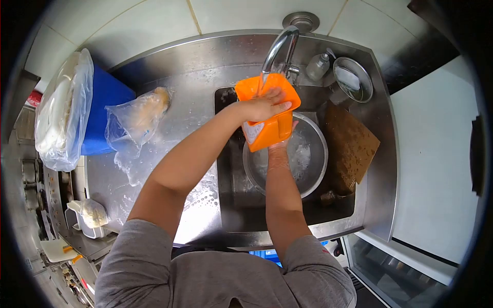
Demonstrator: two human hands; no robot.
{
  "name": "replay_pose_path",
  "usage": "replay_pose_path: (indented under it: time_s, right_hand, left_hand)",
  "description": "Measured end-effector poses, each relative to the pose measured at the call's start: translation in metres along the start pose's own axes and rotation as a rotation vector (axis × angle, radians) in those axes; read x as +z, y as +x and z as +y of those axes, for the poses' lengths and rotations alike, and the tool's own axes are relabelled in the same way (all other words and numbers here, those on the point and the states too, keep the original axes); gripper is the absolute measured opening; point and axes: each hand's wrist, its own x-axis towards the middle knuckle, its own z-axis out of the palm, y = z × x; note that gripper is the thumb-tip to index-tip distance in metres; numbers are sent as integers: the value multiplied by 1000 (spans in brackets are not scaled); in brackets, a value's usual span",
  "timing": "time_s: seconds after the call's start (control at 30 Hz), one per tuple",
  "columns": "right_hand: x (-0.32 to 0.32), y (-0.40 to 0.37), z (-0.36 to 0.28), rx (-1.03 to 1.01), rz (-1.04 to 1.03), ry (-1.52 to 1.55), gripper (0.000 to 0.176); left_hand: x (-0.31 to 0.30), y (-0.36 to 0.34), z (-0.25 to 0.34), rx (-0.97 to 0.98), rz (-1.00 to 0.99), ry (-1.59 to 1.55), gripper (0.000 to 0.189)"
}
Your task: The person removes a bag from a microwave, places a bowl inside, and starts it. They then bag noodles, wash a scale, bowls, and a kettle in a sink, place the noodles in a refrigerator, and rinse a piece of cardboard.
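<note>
An orange plastic container (272,134) is held tilted under the running faucet (280,46), above the sink. White foam clings to its lower left side. My left hand (263,107) reaches over into its mouth, thumb and fingers spread against the inner wall. From below, my right hand (279,145) supports the container; most of that hand is hidden behind it, with a fingertip showing at the right side. Beneath both hands a round metal basin (321,167) with sudsy water stands in the sink (233,210).
A wet brown board (354,141) leans at the sink's right. Behind it are a soap bottle (317,66) and a metal bowl (365,82) holding a white item. On the left counter lie a plastic bag (138,115) and a blue tub (105,100) with plastic-covered top.
</note>
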Motion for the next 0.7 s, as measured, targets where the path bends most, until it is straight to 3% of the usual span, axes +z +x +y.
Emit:
replay_pose_path:
  time_s: [0.03, 0.07, 0.17, 0.23, 0.27, 0.33, 0.37, 0.43, 0.5, 0.57, 0.6, 0.63, 0.67, 0.7]
  right_hand:
    - [10, -1, 2, -76, 112, -106, 74]
    - [7, 0, -1, -79, 113, -101, 74]
    - [4, 3, -3, 4, 80, -78, 69]
    - [10, 7, 3, -12, 140, -107, 65]
    - [12, 10, 4, -10, 136, -103, 65]
    - [12, 11, 9, -75, -39, 2, 67]
    - [15, 11, 10, -70, -34, 9, 67]
    - [20, 13, 7, -56, -31, 69, 65]
    - [18, 16, 4, -59, 15, 7, 60]
    - [10, 24, -3, -70, 62, -58, 56]
    - [-2, 32, -7, -7, -41, 41, 51]
    - [-12, 39, -11, 54, -145, 140, 45]
    - [6, 39, -11, 64, 24, 70, 37]
    - [1, 42, -14, 63, 25, 70, 37]
  left_hand:
    - [-7, -4, 5, 166, -141, -214, 82]
    - [-11, -5, 6, 165, -145, -211, 82]
    - [-18, -7, 13, 96, -192, 1, 81]
    - [-15, -9, 24, -146, -81, 191, 72]
    - [-9, -8, 19, -150, -79, 196, 72]
    - [10, -8, 3, 316, 67, -48, 54]
    - [8, -17, 11, 307, 65, -48, 54]
    - [-6, -35, 35, -4, 149, -51, 31]
    - [0, -32, 15, -52, 242, -20, 24]
    - [5, -24, -10, 228, 993, 195, 21]
    - [1, -20, -10, 160, 1233, 306, 22]
    - [0, -21, -10, 165, 1228, 303, 22]
    - [-3, -24, -13, -11, 981, -582, 24]
    - [-7, -30, -16, -196, 589, -1413, 28]
